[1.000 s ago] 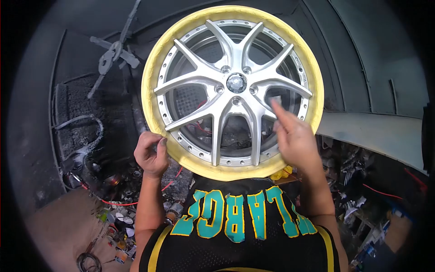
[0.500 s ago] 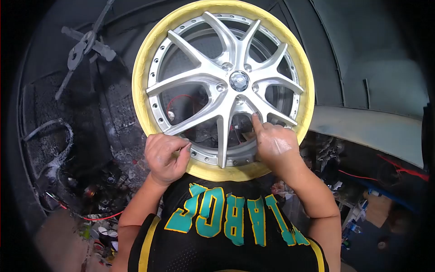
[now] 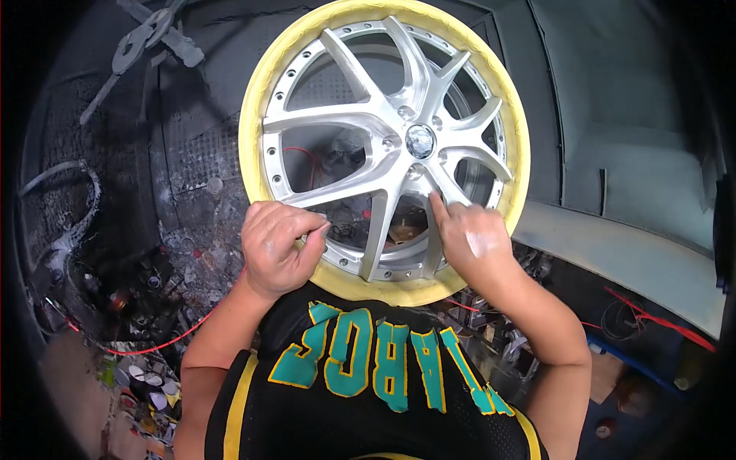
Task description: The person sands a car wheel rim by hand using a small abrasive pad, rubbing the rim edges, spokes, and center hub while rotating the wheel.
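A silver multi-spoke car wheel, its outer lip covered in yellow masking tape, faces me. In its middle sits a round, shiny centre cap. At the lower left edge of the wheel, my left hand is closed, thumb against bent forefinger; a small grey bit shows at the fingertips, too small to name. My right hand lies over the lower right spokes. Its forefinger stretches up and touches a spoke, while the other fingers curl under, hiding whatever they hold.
Behind the wheel is a dark, dusty floor panel. A grey cross-shaped stand is at the upper left. Red hoses and clutter lie on both sides. A pale panel runs along the right.
The view has tilted, so wheel and background both appear turned clockwise. The wheel sits slightly further right. My left hand has risen slightly; my right forefinger stays on the spoke.
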Available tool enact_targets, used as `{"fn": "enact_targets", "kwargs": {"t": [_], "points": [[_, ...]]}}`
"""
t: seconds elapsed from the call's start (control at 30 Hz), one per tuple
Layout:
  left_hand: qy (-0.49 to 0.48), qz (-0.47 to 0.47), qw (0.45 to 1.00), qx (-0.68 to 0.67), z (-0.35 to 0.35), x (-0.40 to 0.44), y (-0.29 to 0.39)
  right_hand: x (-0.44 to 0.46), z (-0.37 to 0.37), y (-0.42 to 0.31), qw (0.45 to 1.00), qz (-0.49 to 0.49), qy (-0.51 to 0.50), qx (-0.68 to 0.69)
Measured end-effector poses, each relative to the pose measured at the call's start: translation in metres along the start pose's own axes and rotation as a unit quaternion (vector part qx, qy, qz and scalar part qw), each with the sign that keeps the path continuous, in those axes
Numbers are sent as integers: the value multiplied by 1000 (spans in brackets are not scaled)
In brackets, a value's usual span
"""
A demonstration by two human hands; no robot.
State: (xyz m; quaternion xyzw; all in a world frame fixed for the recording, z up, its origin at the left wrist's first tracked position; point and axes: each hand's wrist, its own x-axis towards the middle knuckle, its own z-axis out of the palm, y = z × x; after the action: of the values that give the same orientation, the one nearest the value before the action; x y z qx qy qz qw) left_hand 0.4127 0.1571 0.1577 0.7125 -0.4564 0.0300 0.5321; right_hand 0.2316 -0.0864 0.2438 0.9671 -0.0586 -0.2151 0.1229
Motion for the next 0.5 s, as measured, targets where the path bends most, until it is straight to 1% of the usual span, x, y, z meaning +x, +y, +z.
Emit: {"fn": "enact_targets", "kwargs": {"t": [0.03,0.1,0.13,0.23,0.3,0.33,0.4,0.5], "points": [[-2,6,1000,1,0,-1,1,8,3,1,1000,0,0,-1],[-6,9,1000,-2,1,-1,0,28,9,7,999,-21,39,-11],[-13,13,1000,-7,2,-1,1,25,10,8,999,-23,38,-11],[-10,9,1000,1,3,-4,0,8,4,8,999,-33,16,0],[-4,7,1000,0,2,-3,0,-3,-8,1,998,-20,-60,-27],[-1,11,1000,-2,2,-2,0,1,-4,1,997,-22,-62,-28],[-5,12,1000,2,2,-1,0,20,7,7,1000,-21,11,-9],[-11,13,1000,3,1,-3,0,25,5,8,999,-25,14,-17]]}}
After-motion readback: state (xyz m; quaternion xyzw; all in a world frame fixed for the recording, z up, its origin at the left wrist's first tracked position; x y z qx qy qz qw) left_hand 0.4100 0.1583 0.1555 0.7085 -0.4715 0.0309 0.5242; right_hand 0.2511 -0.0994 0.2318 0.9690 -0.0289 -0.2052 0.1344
